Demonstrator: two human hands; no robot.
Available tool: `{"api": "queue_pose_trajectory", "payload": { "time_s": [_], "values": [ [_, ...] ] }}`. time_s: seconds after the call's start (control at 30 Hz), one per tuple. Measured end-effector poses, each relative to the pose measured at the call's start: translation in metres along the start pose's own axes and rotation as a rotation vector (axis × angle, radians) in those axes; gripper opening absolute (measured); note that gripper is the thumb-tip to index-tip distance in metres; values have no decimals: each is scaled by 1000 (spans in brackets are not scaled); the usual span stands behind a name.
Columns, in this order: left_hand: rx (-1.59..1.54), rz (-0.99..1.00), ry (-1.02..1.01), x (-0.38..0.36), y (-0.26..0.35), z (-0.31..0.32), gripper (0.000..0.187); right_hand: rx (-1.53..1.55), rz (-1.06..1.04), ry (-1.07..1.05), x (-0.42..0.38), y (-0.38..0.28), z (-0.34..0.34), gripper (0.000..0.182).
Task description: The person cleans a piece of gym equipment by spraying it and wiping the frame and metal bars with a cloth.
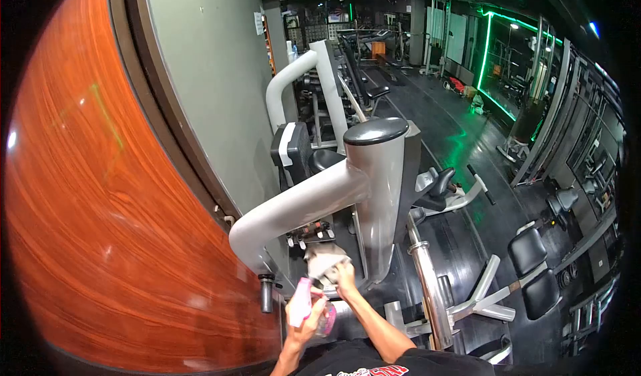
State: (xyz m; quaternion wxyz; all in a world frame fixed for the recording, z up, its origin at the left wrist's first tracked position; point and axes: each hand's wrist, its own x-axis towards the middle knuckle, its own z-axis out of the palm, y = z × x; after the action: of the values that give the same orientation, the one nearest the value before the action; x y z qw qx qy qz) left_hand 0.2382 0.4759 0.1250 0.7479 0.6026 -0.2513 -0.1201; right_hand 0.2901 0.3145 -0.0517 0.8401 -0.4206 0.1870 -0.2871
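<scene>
My left hand (pixel 298 328) is closed around a spray bottle (pixel 301 300) with a pink and white head and a see-through body. Just ahead of it, my right hand (pixel 346 279) grips a crumpled greyish-white cloth (pixel 325 261), slightly blurred. The two hands are close together, low in front of my body. Above and beyond them curves the thick silver frame (pixel 300 199) of a gym machine, with its upright post (pixel 377 196) capped in black. A black handle (pixel 266 294) hangs from the frame to the left of the bottle.
A glossy wood panel (pixel 113 229) and grey wall (pixel 214 89) close off the left. Benches with black pads (pixel 527 249) and a chrome bar (pixel 431 296) stand to the right. More gym machines line the dark floor (pixel 420 112) beyond, near a green-lit mirror (pixel 514 69).
</scene>
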Motion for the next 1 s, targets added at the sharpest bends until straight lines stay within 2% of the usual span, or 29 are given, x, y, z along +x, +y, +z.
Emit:
{"api": "queue_pose_trajectory", "payload": {
  "time_s": [0.03,0.07,0.1,0.13,0.2,0.23,0.3,0.37,0.4,0.47,0.53,0.6,0.7,0.83,0.9,0.97,1.0],
  "values": [
    [66,43,-53,1,0,3,18,190,126,-25,-7,3,-22,28],
    [90,43,-42,0,0,8,15,256,279,58,-21,-11,-32,30],
    [42,2,-1,0,4,16,12,130,378,36,-21,-4,-70,35],
    [81,26,-19,1,7,21,12,238,348,120,-33,-17,-78,31],
    [109,45,-42,5,15,34,11,148,229,106,-50,-48,-94,32],
    [211,115,-58,8,23,42,11,116,191,96,-56,-59,-103,33],
    [304,180,-76,11,24,52,11,129,198,184,-68,-77,-112,36],
    [269,136,-97,13,13,59,12,146,215,154,-72,-71,-139,38],
    [182,16,-126,10,5,60,12,205,205,172,-77,-74,-139,40],
    [200,83,-120,8,-3,64,12,259,211,172,-88,-83,-136,45],
    [230,145,-124,5,-12,64,12,269,222,175,-94,-82,-143,42],
    [157,-50,-226,-1,-25,60,10,287,230,187,-102,-77,-150,39],
    [184,-53,-263,-7,-41,58,11,384,195,237,-108,-69,-156,40],
    [113,-98,-245,-17,-67,58,15,351,214,243,-116,-74,-156,41],
    [189,-99,-302,-22,-78,56,14,394,202,206,-120,-73,-155,38],
    [234,-127,-331,-27,-92,50,14,232,139,266,-123,-73,-150,36],
    [255,-123,-329,-29,-94,48,14,333,96,222,-120,-72,-146,37]
  ]
}}
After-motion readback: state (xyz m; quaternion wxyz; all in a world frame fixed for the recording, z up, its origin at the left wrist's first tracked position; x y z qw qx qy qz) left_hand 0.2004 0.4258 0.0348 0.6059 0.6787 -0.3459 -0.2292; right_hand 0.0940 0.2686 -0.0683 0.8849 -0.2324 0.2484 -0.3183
